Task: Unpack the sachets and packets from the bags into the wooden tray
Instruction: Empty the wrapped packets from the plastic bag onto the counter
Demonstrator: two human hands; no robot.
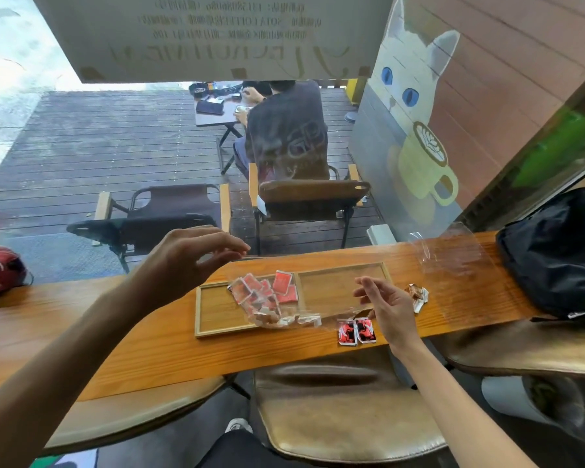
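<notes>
The two-compartment wooden tray (213, 327) lies on the wooden counter. A clear plastic bag (271, 300) holding several red sachets and some brown-and-white packets lies across the tray's left compartment. Its stretched end reaches my right hand (390, 307), which pinches it at the thumb, just right of the tray. My left hand (186, 261) hovers above the tray's far left corner with its fingers loosely curled, holding nothing. The tray's right compartment (331, 287) is bare. Two red-and-black sachets (357, 331) lie on the counter by my right wrist.
A crumpled brown-and-white packet (419, 295) lies right of my right hand. An empty clear bag (450, 253) lies at the back right beside a black backpack (554, 255). A glass window stands right behind the counter (132, 339); padded stools stand below it.
</notes>
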